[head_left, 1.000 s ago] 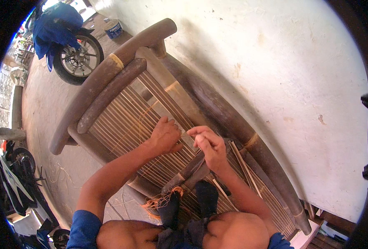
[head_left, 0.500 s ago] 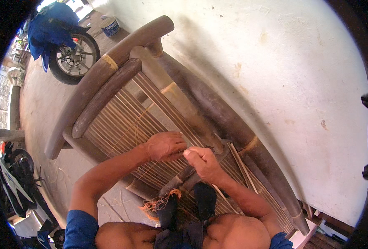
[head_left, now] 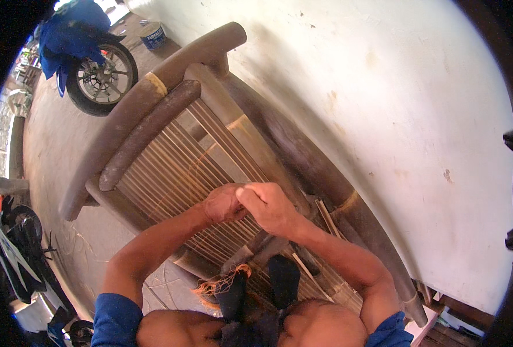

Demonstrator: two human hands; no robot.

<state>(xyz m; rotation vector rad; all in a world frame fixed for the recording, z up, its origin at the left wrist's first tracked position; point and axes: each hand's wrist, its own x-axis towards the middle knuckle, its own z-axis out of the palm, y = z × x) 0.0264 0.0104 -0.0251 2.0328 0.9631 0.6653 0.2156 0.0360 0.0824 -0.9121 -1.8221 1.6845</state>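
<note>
Pale lettering (head_left: 154,37), in capitals, across a round blue bucket (head_left: 152,43)

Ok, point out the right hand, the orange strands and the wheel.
Right hand (head_left: 270,209), head view: back of the hand.
Orange strands (head_left: 211,286), head view: the tangle's left part.
Wheel (head_left: 102,78), head view: near its hub.

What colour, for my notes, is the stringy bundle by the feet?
The stringy bundle is orange, clearest in the head view.
</note>
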